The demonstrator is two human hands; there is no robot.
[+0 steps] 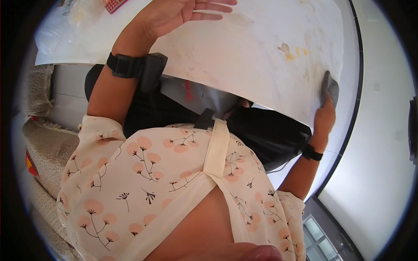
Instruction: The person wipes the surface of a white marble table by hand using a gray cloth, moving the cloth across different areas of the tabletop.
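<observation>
My left hand (192,9) is at the top of the view over the white, stained tabletop (228,55), palm partly showing, fingers apart, holding nothing. A black strap with a dark boxy device (153,70) sits on that forearm. At the right edge of the tabletop, my right hand (325,117) has its fingers on a dark grey piece, apparently a cloth (331,86), pressed flat on the surface; its exact kind is not clear. Brown and yellow stains (289,53) mark the tabletop beyond it. A black band (312,152) circles the right wrist.
Clear plastic bags (58,32) and part of a red item (113,4) lie at the tabletop's far left. Patterned, covered seating (52,146) stands on the left. A white wall (378,81) with a dark strip at its foot runs along the right. My legs are under the table edge.
</observation>
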